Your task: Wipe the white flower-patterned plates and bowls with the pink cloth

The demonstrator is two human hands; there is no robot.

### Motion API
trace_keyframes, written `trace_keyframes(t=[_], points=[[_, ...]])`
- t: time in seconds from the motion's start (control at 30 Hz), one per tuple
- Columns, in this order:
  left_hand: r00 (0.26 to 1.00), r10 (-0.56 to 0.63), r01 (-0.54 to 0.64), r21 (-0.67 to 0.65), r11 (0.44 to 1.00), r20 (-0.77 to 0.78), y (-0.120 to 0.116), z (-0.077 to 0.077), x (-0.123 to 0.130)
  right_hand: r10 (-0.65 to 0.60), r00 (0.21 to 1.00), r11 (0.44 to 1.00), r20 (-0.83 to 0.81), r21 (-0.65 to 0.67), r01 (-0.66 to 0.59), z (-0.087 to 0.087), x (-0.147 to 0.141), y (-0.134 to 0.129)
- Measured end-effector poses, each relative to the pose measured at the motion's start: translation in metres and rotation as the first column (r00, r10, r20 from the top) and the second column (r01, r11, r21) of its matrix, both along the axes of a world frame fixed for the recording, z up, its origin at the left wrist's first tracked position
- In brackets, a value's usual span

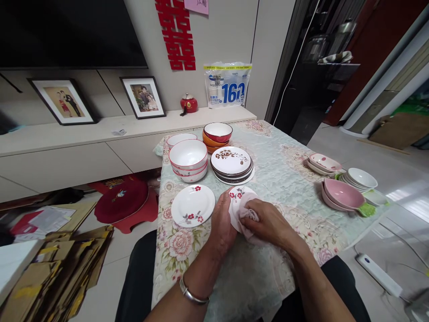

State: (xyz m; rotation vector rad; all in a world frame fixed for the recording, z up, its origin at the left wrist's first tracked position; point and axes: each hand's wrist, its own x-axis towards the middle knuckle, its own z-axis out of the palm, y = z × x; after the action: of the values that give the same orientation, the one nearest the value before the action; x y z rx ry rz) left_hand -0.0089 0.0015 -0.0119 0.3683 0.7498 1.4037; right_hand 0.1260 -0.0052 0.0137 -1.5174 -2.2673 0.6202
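Our left hand (223,219) cups a plate (234,205); our right hand (268,221) clenches cloth (244,207) against it. Hard rubbing could jolt it onto the dish (193,205) left of our grip.

We see only part of the held plate (235,207) behind the cloth (246,226) and right hand (267,220), while the TV (67,33) and pink note (197,6) run off the top edge and the finest print on the bag (228,87) is too small to read.
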Motion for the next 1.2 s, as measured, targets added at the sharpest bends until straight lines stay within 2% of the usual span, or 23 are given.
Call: trace_keyframes(t=[0.07, 0.13, 0.23, 0.3, 0.4, 0.47, 0.53, 0.57, 0.63, 0.7, 0.77, 0.87, 0.97, 1.03, 1.1, 1.2], points=[[1.000, -0.017, 0.017, 0.012, 1.000, -0.012, -0.002, 0.001, 0.002, 0.073, 0.987, 0.996, -0.141, 0.056, -0.066, -0.001, -0.007, 0.001], [0.999, -0.049, 0.049, 0.029, 0.998, -0.002, -0.004, 0.001, 0.003, 0.015, 0.983, 0.994, -0.182, 0.113, 0.006, -0.004, -0.009, 0.005], [0.997, -0.071, 0.071, 0.055, 0.996, 0.008, -0.004, 0.001, 0.002, -0.228, 0.973, 0.963, -0.034, 0.137, 0.230, -0.009, -0.002, 0.010], [0.999, -0.042, 0.042, 0.051, 0.998, -0.007, -0.003, -0.001, 0.001, -0.287, 0.953, 0.955, 0.094, 0.102, 0.278, -0.009, 0.005, 0.010], [1.000, 0.004, -0.004, 0.022, 1.000, -0.010, 0.000, -0.003, 0.000, -0.152, 0.981, 0.988, 0.117, -0.017, 0.155, -0.002, 0.006, 0.004], [1.000, 0.010, -0.009, 0.025, 1.000, -0.019, 0.000, -0.004, 0.000, -0.015, 1.000, 0.999, -0.001, -0.045, 0.015, 0.002, 0.001, 0.001], [1.000, -0.009, 0.010, 0.043, 0.999, -0.028, -0.002, -0.005, 0.002, 0.075, 0.988, 0.997, -0.137, -0.005, -0.077, 0.002, -0.004, 0.002], [0.999, -0.026, 0.027, 0.050, 0.998, -0.024, -0.003, -0.005, 0.003, 0.080, 0.981, 0.997, -0.178, 0.027, -0.076, 0.000, -0.006, 0.004], [0.998, -0.060, 0.060, 0.056, 0.997, -0.002, -0.005, -0.005, 0.005, -0.021, 0.986, 0.996, -0.167, 0.085, 0.035, -0.005, -0.004, 0.009], [0.997, -0.071, 0.070, 0.055, 0.996, 0.016, -0.005, -0.004, 0.005, -0.183, 0.981, 0.975, -0.059, 0.117, 0.189, -0.010, 0.002, 0.013], [0.998, -0.058, 0.057, 0.048, 0.997, 0.017, -0.004, -0.004, 0.004, -0.284, 0.956, 0.956, 0.075, 0.102, 0.276, -0.010, 0.008, 0.013], [1.000, -0.020, 0.020, 0.020, 1.000, 0.012, -0.001, -0.003, 0.002, -0.232, 0.958, 0.972, 0.167, -0.003, 0.236, -0.004, 0.009, 0.007], [1.000, 0.006, -0.006, -0.001, 1.000, -0.014, 0.000, -0.002, 0.002, -0.033, 0.999, 0.998, 0.014, -0.051, 0.034, 0.003, 0.001, 0.001], [1.000, 0.001, -0.001, 0.005, 1.000, -0.019, -0.002, -0.003, 0.005, 0.062, 0.990, 0.998, -0.126, 0.014, -0.060, 0.002, -0.005, 0.001], [0.999, -0.042, 0.042, 0.019, 0.999, 0.016, -0.004, -0.004, 0.007, 0.053, 0.978, 0.993, -0.202, 0.111, -0.031, -0.003, -0.007, 0.005], [0.990, -0.123, 0.121, 0.032, 0.992, 0.065, -0.007, -0.005, 0.008, -0.128, 0.972, 0.960, -0.195, 0.223, 0.171, -0.012, -0.002, 0.013]])
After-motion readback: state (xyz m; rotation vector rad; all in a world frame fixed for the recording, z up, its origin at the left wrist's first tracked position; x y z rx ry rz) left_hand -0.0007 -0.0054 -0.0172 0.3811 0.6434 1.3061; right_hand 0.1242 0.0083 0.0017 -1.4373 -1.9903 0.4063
